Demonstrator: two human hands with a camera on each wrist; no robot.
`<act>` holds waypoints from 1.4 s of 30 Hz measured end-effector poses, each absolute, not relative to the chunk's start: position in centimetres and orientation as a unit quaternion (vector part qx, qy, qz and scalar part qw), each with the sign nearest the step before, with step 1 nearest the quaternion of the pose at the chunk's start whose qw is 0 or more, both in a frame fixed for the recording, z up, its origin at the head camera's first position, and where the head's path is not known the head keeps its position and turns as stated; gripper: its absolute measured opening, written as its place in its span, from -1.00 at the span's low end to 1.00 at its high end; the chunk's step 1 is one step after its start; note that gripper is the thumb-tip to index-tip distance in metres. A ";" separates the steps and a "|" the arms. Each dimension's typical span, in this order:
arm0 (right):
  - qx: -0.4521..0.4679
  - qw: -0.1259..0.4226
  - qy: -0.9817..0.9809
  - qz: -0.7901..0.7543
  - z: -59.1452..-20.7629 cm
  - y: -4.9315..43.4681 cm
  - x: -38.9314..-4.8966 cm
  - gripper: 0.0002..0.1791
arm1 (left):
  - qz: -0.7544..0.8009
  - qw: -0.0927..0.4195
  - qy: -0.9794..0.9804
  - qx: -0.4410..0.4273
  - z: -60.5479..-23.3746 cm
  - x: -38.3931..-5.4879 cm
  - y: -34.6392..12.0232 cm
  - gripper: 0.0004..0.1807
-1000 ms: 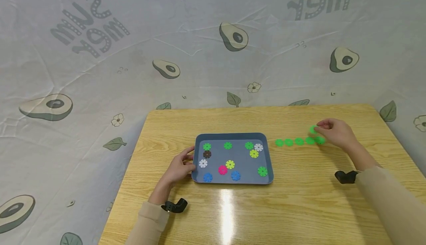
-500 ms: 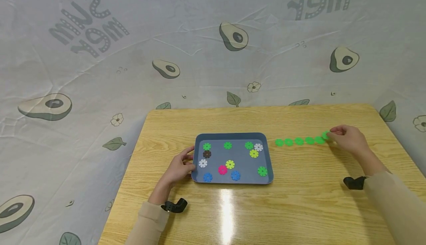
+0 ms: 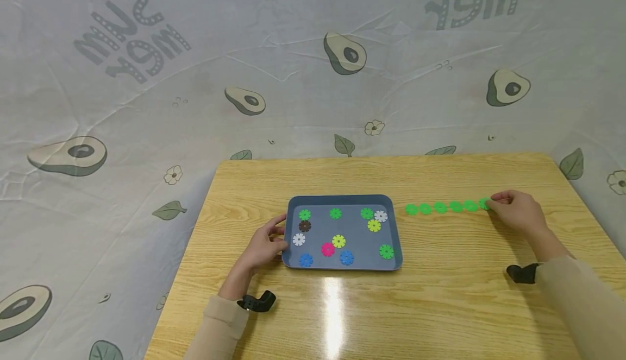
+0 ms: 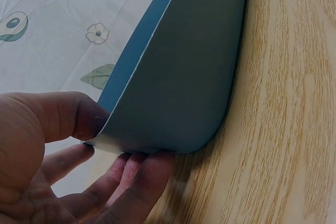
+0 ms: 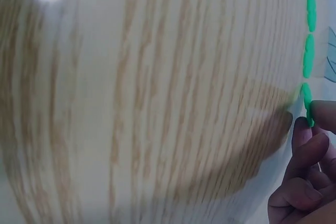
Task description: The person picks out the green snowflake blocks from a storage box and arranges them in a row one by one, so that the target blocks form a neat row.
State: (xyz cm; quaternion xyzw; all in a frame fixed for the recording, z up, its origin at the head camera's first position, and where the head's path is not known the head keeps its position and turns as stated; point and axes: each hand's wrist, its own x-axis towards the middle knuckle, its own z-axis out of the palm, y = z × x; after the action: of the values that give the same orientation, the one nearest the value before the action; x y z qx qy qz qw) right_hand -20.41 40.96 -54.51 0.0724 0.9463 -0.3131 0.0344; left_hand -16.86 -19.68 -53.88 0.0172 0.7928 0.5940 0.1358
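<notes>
Right hand (image 3: 519, 213) pinches the green disc (image 3: 483, 203) ending a row (image 3: 440, 207)
Left hand (image 3: 264, 247), fingers bent, grips the tray (image 3: 342, 200).

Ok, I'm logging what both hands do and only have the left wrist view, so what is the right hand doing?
Observer: The right hand pinches a green disc at the right-hand end, in the head view, of a row of green discs.
Operator: How many discs are in that row, counting the pinched one?
Observer: Six, all green.
Operator: My view shows only the side of the tray. Are there any green ones inside it?
Observer: Yes, four green discs lie in the tray, among discs of other colours.
</notes>
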 end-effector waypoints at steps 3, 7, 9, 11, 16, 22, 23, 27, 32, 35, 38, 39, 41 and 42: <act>0.072 0.034 0.947 -0.312 -54.8 41.0 -20.4 -0.41 | 0.599 0.143 0.788 0.018 -53.6 -16.8 -19.6 -0.16; 0.071 0.034 0.949 -0.306 -55.2 41.1 -20.4 -0.42 | 0.597 0.147 0.788 0.016 -54.8 -17.4 -20.0 -0.14; 0.069 0.031 0.950 -0.304 -55.3 41.2 -20.4 -0.44 | 0.599 0.147 0.787 0.016 -55.4 -17.6 -20.2 -0.14; 0.068 0.028 0.950 -0.302 -55.3 41.2 -20.4 -0.45 | 0.602 0.148 0.784 0.018 -55.7 -17.8 -20.4 -0.13; 0.065 0.021 0.952 -0.298 -55.1 41.0 -20.4 -0.45 | 0.609 0.150 0.778 0.023 -55.7 -17.7 -20.5 -0.12; 0.055 0.029 0.952 -0.299 -54.3 40.2 -20.4 -0.41 | 0.610 0.147 0.778 0.026 -55.8 -17.7 -20.7 -0.12; 0.054 0.033 0.951 -0.302 -54.1 40.0 -20.5 -0.40 | 0.611 0.147 0.778 0.026 -55.8 -17.7 -20.7 -0.12; 0.049 0.038 0.951 -0.303 -53.7 39.3 -20.8 -0.38 | 0.612 0.148 0.776 0.026 -55.8 -17.7 -20.7 -0.12; 0.038 0.039 0.951 -0.305 -52.9 37.9 -21.4 -0.40 | 0.613 0.150 0.775 0.025 -55.8 -17.7 -20.7 -0.12; 0.032 0.043 0.950 -0.308 -52.3 36.8 -21.6 -0.40 | 0.614 0.153 0.774 0.024 -55.8 -17.8 -20.7 -0.12; 0.023 0.047 0.948 -0.313 -51.8 35.6 -21.9 -0.41 | 0.615 0.155 0.773 0.022 -55.7 -17.7 -20.7 -0.11; 0.018 0.048 0.948 -0.314 -51.6 35.1 -22.0 -0.41 | 0.614 0.155 0.773 0.021 -55.6 -17.7 -20.6 -0.11; 0.010 0.049 0.947 -0.317 -51.4 34.4 -22.2 -0.41 | 0.614 0.154 0.774 0.021 -55.6 -17.7 -20.6 -0.11; 0.005 0.049 0.947 -0.318 -51.4 34.0 -22.3 -0.41 | 0.614 0.154 0.774 0.022 -55.6 -17.7 -20.6 -0.11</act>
State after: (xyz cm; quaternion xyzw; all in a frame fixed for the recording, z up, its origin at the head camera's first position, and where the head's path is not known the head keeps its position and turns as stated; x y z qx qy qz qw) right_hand -22.27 33.95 -51.36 0.0054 0.9469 -0.3177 0.0485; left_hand -17.65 -20.62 -55.59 0.0217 0.7742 0.6136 0.1537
